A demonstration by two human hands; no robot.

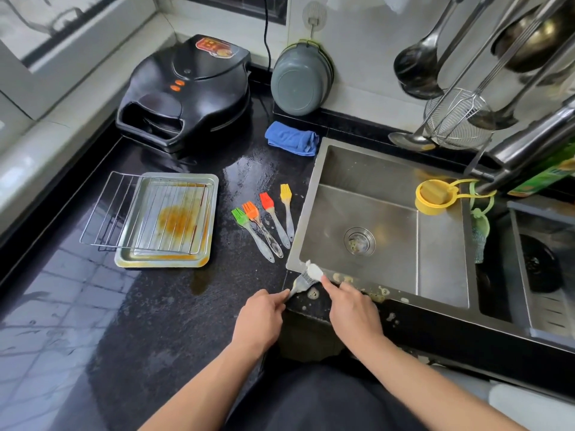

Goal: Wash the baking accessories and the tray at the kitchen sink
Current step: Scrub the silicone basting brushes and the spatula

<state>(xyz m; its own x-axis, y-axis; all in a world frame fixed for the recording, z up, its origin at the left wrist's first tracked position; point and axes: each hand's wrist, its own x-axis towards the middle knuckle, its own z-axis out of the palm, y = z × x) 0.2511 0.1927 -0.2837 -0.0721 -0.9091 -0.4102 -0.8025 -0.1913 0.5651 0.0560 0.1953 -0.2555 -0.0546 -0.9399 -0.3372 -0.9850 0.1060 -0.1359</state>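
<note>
**Soapy brush at the sink corner**

Black countertop point(174, 306), wet and speckled with suds. Left hand point(259, 318) pinching the handle of a white brush point(306, 276); right hand point(354, 309) with fingertips rubbing its foamy bristles at the near corner of the sink point(441, 275). Likely mid-scrub on the first accessory; rinsing next, calling for a reach to the tap. Beyond the left hand, four coloured brushes point(264, 222) waiting; farther left, greasy tray point(161, 259) under a wire rack point(124, 209). Nothing blocking the basin.
</note>
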